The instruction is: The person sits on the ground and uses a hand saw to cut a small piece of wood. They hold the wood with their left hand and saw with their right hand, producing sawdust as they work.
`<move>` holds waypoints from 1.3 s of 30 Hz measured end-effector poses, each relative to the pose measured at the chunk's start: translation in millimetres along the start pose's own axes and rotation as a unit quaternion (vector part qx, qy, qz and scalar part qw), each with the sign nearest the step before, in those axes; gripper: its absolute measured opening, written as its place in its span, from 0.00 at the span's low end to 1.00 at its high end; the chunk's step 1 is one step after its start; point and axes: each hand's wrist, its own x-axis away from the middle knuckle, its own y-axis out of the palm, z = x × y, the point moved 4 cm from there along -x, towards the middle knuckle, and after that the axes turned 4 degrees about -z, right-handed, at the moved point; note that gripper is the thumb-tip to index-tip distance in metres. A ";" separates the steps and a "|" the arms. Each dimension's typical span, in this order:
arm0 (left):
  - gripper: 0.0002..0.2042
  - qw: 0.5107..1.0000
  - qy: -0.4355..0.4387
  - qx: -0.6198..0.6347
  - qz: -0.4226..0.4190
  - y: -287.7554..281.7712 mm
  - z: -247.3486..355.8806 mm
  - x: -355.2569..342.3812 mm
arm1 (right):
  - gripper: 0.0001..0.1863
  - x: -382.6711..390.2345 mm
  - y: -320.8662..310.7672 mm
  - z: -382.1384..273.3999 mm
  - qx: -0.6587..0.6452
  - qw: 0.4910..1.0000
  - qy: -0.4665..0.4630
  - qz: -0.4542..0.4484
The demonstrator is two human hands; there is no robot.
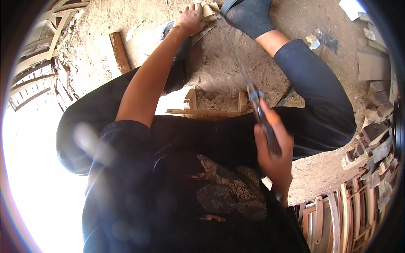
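Over the floor (209, 59), right hand (279, 162) fingers wrap the saw handle (269, 134), the blade (237, 55) probably springy; left hand (190, 20) fingers, closure unclear, touch stiff-looking wood (209, 11), best held clear of the blade.

Blurred right hand (276, 145)
Upper edge crops the dark sock (249, 19); the left forearm (145, 86) hides part of the trousers (95, 109).

Dark saw handle (268, 134) (blue-collared), pale yellow wood block (207, 12), black trousers (322, 80)
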 end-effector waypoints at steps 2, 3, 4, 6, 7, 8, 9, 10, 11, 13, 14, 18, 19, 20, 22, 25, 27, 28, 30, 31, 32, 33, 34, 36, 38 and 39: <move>0.41 1.000 0.006 0.013 0.016 -6.0 17.8 4.1 | 0.25 12.5 1.8 2.7 0.039 0.998 -0.043 0.035; 0.41 1.000 0.014 0.025 0.009 -11.1 21.6 2.8 | 0.24 3.0 7.5 9.7 0.029 0.998 -0.042 0.029; 0.41 1.000 0.011 0.028 0.002 -15.3 12.1 11.7 | 0.23 -13.7 18.0 15.0 0.011 0.999 -0.049 0.014; 0.44 0.999 0.023 0.036 0.020 -12.3 4.4 2.4 | 0.22 -34.1 20.4 19.2 -0.020 0.999 -0.042 0.012; 0.44 0.999 0.027 0.045 0.013 -11.4 9.9 -2.5 | 0.22 -36.8 20.4 25.9 -0.040 0.999 -0.027 0.023; 0.44 0.998 0.023 0.055 0.005 -12.3 12.7 -1.2 | 0.22 -23.8 19.6 24.5 -0.050 0.999 -0.014 0.016; 0.45 0.998 0.018 0.066 -0.003 -13.1 15.8 0.4 | 0.23 -6.7 17.8 18.8 -0.033 0.999 -0.014 0.024; 0.44 0.997 0.002 0.068 -0.030 -20.9 15.1 5.1 | 0.25 10.0 15.5 11.6 -0.017 0.999 -0.019 0.028; 0.44 0.998 -0.007 0.059 -0.023 -26.5 16.2 5.3 | 0.25 16.6 12.4 12.4 -0.019 0.999 -0.035 0.037; 0.44 0.999 -0.021 0.043 -0.015 -30.7 18.8 9.9 | 0.25 27.3 8.1 18.9 -0.022 0.997 -0.059 0.053; 0.44 0.998 -0.021 0.052 -0.006 -31.1 11.8 7.4 | 0.24 12.1 9.8 17.9 -0.018 0.996 -0.074 0.046; 0.43 0.998 -0.004 0.064 -0.027 -20.1 16.2 3.6 | 0.23 -12.3 20.0 21.1 -0.004 1.000 -0.013 0.023; 0.43 0.997 -0.001 0.066 -0.027 -25.2 18.9 -1.2 | 0.24 -8.3 20.7 21.1 0.007 1.000 -0.009 0.025; 0.43 0.997 -0.008 0.070 -0.032 -27.5 18.2 5.2 | 0.25 8.8 19.3 17.5 0.009 0.999 -0.031 0.038; 0.43 0.999 -0.012 0.047 -0.011 -30.4 17.2 11.4 | 0.28 33.3 14.7 12.5 0.012 0.998 -0.041 0.050; 0.43 0.998 -0.027 0.054 -0.022 -30.1 13.7 12.3 | 0.28 8.8 25.6 10.9 -0.037 0.999 -0.011 0.013; 0.43 0.999 -0.007 0.046 -0.018 -21.9 19.9 6.5 | 0.27 -15.3 23.2 12.8 0.022 0.999 0.027 0.010; 0.43 0.998 -0.003 0.053 -0.013 -20.9 25.0 5.8 | 0.27 -16.3 21.7 10.9 0.033 0.999 0.024 0.015; 0.44 0.999 -0.013 0.046 -0.014 -20.5 12.8 9.0 | 0.27 1.4 17.0 1.0 0.034 0.999 -0.014 0.010; 0.43 0.999 -0.022 0.039 -0.007 -25.5 8.9 9.3 | 0.27 18.0 9.1 -6.3 0.031 0.999 -0.044 0.012; 0.43 0.999 -0.022 0.038 -0.005 -24.9 13.6 10.7 | 0.26 31.7 1.3 -8.1 0.036 0.999 -0.032 0.009; 0.43 0.999 -0.022 0.036 -0.003 -25.5 17.0 10.5 | 0.26 26.4 -0.1 -7.3 0.033 0.999 -0.033 0.015; 0.41 0.998 -0.029 0.052 0.001 -30.5 13.6 14.0 | 0.26 20.7 0.9 -2.1 0.025 0.999 -0.034 0.016; 0.40 0.998 -0.011 0.051 0.021 -26.0 12.1 10.6 | 0.25 -4.8 9.3 8.1 -0.015 0.998 -0.050 0.023; 0.40 0.998 0.002 0.070 0.005 -25.5 26.6 4.1 | 0.25 -23.8 10.8 10.4 0.040 0.997 -0.055 0.036; 0.40 0.997 0.001 0.080 0.000 -24.4 29.1 5.5 | 0.26 -19.1 8.5 4.6 0.023 0.998 -0.048 0.028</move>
